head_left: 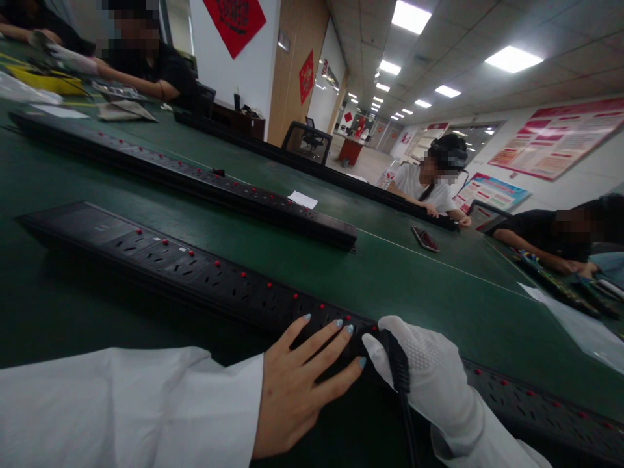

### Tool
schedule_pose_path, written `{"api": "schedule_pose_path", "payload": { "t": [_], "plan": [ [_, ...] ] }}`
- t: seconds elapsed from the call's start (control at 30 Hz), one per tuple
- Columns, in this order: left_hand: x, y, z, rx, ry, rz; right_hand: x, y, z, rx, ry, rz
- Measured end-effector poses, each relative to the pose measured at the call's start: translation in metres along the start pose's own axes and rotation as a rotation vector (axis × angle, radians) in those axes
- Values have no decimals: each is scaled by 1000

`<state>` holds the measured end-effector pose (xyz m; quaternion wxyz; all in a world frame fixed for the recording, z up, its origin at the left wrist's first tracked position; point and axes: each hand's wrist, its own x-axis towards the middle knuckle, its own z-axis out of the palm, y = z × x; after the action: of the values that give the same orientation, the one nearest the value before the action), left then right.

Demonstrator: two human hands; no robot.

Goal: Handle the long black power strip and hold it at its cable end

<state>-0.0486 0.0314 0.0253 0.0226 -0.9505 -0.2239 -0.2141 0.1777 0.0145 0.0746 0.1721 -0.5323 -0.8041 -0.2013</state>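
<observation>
A long black power strip (pixel 229 286) with a row of sockets and red buttons runs slantwise across the green table before me. My left hand (pixel 305 383), bare with pale blue nails, rests on the strip, its fingers spread over the sockets. Just right of it, my right hand (pixel 429 364) in a white dotted glove is closed on a black plug (pixel 397 361). The plug's cord (pixel 408 429) hangs down toward me. Its front end is at a socket of the strip; my glove hides how far in it sits.
Beyond lies a second power strip (pixel 195 175) with a paper slip (pixel 303 199) by it. Farther off are another long black strip (pixel 292 159) and a phone (pixel 425 238). Co-workers sit around the green table (pixel 390 279). At right lies a plastic sheet (pixel 575 325).
</observation>
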Motion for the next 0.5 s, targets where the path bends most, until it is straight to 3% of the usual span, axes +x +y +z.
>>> {"api": "schedule_pose_path", "payload": {
  "t": [0.5],
  "plan": [
    [0, 0, 0, 27, 3, 4, 0, 0, 1, -15, 4, 2]
  ]
}}
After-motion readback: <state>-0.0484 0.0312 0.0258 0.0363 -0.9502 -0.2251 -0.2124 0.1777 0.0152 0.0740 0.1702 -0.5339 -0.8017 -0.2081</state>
